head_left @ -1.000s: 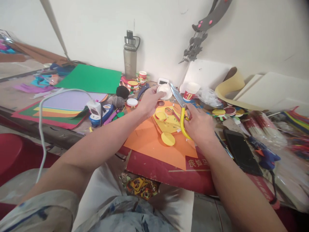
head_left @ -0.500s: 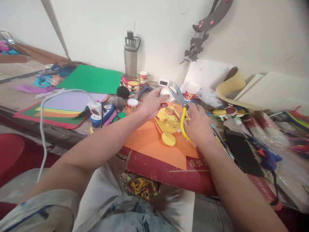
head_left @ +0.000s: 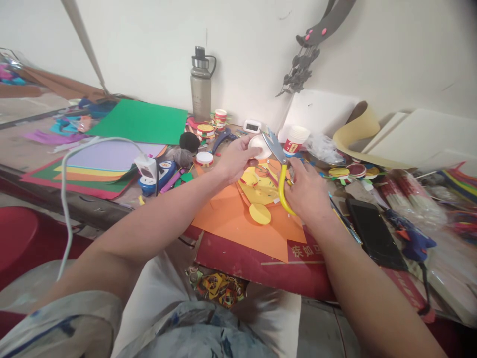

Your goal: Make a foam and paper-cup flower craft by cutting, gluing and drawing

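Observation:
My left hand (head_left: 238, 158) pinches a small round white piece (head_left: 261, 147), perhaps part of a paper cup, between thumb and fingers. In my right hand (head_left: 306, 188) is a pair of scissors (head_left: 277, 147) with yellow handles, its blades pointing up and left at the white piece's right edge. Beneath both hands lie yellow paper cutouts (head_left: 250, 177) on an orange sheet (head_left: 231, 216). One yellow paper disc (head_left: 260, 214) rests apart from them, nearer to me. A red and white paper cup (head_left: 296, 140) stands just beyond the scissors.
Along the wall stand a water bottle (head_left: 201, 89) and a small white digital clock (head_left: 252, 126). To the left are a green sheet (head_left: 139, 121) and a blue power strip (head_left: 158, 177) with a cable. A black phone (head_left: 374, 231) and a blue glue gun (head_left: 412, 238) lie right.
The scissor blades have come closer together at the edge of the white piece. Both hands stay in nearly the same place, and the view has shifted slightly.

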{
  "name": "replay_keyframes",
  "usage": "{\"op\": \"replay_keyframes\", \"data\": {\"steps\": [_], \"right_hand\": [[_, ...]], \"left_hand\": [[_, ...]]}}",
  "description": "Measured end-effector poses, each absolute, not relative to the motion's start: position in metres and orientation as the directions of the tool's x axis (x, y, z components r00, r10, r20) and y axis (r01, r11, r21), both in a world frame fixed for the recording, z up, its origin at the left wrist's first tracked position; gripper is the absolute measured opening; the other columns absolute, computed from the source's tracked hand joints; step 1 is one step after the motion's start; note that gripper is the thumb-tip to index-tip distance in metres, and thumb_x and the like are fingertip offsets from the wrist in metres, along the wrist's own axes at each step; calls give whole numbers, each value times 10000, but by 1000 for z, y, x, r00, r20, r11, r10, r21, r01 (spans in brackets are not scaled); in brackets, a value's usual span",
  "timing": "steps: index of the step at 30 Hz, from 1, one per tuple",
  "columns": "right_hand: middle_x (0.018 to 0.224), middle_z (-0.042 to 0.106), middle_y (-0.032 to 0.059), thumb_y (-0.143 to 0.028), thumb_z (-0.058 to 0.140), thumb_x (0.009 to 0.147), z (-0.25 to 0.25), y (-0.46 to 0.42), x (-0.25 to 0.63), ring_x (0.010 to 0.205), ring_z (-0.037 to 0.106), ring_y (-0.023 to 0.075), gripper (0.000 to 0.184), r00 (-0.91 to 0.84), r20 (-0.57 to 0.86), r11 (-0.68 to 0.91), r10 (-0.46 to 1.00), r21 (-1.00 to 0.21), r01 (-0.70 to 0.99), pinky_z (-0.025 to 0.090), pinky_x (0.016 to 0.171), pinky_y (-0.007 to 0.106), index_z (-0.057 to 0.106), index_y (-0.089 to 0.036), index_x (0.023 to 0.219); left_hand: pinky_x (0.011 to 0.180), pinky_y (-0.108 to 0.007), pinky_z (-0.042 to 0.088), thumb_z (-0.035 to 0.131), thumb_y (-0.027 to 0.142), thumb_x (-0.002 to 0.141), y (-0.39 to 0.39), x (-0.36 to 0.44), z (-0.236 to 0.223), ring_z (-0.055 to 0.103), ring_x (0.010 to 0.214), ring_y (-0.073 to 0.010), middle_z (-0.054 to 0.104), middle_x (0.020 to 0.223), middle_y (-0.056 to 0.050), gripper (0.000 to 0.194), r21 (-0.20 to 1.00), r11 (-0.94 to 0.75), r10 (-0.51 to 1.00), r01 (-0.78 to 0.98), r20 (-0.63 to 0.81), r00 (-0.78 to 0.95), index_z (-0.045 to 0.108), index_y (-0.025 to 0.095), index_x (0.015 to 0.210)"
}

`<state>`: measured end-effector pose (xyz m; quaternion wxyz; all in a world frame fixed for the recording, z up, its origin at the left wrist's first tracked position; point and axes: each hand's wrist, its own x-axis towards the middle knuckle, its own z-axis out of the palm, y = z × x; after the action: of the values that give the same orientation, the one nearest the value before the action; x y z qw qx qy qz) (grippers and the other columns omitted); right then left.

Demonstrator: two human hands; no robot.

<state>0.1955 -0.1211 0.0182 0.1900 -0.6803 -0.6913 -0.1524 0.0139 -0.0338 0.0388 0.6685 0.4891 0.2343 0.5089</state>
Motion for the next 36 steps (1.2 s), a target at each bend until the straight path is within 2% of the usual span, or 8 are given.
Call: {"op": "replay_keyframes", "data": {"steps": [8, 15, 19, 22, 26, 29, 32, 36], "right_hand": [[1074, 762, 159, -212, 568, 976, 17, -119, 198, 963, 698, 337, 344, -41, 494, 56, 869, -15, 998, 465, 757, 382, 657, -183, 1307], [1102, 798, 163, -247, 554, 1001, 18, -118, 199, 982, 721, 329, 392, -51, 476, 73, 878, -27, 997, 462, 778, 374, 680, -184, 1367], [1093, 822, 168, -263, 546, 997, 17, -117, 200, 947, 737, 329, 393, -59, 493, 86, 868, -32, 996, 453, 750, 368, 725, -178, 1336], [1038, 828, 155, -296, 553, 992, 14, -116, 202, 903, 735, 325, 372, -49, 527, 123, 849, -106, 987, 452, 723, 365, 753, -192, 1288], [909, 800, 109, -449, 566, 1025, 11, -112, 207, 767, 690, 276, 341, 14, 554, 193, 832, -313, 930, 467, 693, 356, 763, -213, 1173], [886, 775, 94, -493, 565, 1029, 9, -108, 211, 742, 664, 264, 372, 50, 554, 197, 831, -377, 905, 489, 713, 370, 736, -216, 1209], [1007, 776, 115, -503, 570, 1024, 6, -106, 213, 849, 670, 281, 414, 40, 576, 232, 816, -390, 891, 520, 791, 401, 677, -214, 1299], [1110, 741, 150, -506, 527, 1043, 3, -104, 213, 938, 648, 294, 439, 3, 607, 282, 795, -373, 884, 529, 865, 448, 616, -193, 1337]], "left_hand": [[529, -183, 315, 707, 51, 682, -29, 9, 42, 508, 636, -57, 622, 726, 28, 178, 905, 9, 915, -425, 163, 368, 666, 138, 831], [508, -179, 287, 655, 41, 698, -24, 5, 43, 474, 584, -48, 611, 697, 18, 136, 928, 0, 916, -372, 150, 372, 648, 134, 797], [514, -182, 301, 642, 43, 714, -21, 3, 42, 486, 588, -53, 617, 712, 10, 133, 944, -11, 914, -331, 144, 379, 647, 133, 812], [545, -182, 367, 651, 46, 734, -20, 3, 39, 563, 643, -70, 670, 801, -2, 215, 945, -35, 922, -326, 157, 355, 653, 142, 926], [688, -233, 519, 648, 69, 796, -19, 4, 34, 704, 792, -127, 719, 909, -9, 288, 949, -66, 931, -308, 170, 324, 563, 189, 1044], [680, -229, 485, 654, 82, 812, -18, 6, 30, 706, 789, -135, 716, 926, -11, 296, 958, -157, 919, -239, 230, 320, 559, 202, 1066], [701, -234, 445, 694, 79, 782, -17, 5, 28, 654, 817, -134, 701, 956, -13, 275, 926, -352, 892, -135, 376, 250, 668, 190, 1033], [799, -251, 415, 733, 132, 826, -17, 2, 27, 589, 877, -154, 680, 869, -2, 74, 835, -550, 819, 30, 532, 214, 733, 182, 881]]}}
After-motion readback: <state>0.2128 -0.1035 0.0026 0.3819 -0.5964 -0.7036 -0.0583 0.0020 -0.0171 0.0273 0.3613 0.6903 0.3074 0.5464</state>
